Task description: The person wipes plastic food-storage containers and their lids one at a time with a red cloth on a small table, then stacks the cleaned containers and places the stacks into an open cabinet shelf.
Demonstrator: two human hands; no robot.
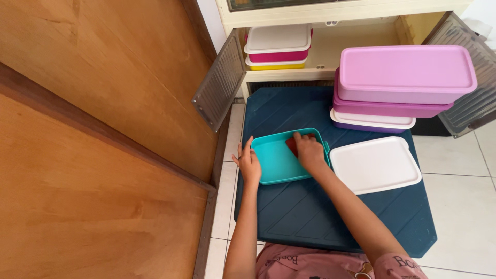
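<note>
Steadying one teal lunch box on the dark blue bench, the left hand lies open against its left edge; the right hand inside closes its grip on one red cloth. One white lid lies just right. Three stacked purple containers stand far right; two more boxes sit on the far shelf

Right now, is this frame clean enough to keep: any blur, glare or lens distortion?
Head view: even daylight, soft shadows, no harsh glare; teal container, left hand and right hand are sharp; wide-angle lens bends the wooden door edges and tilts the cabinet.
</note>
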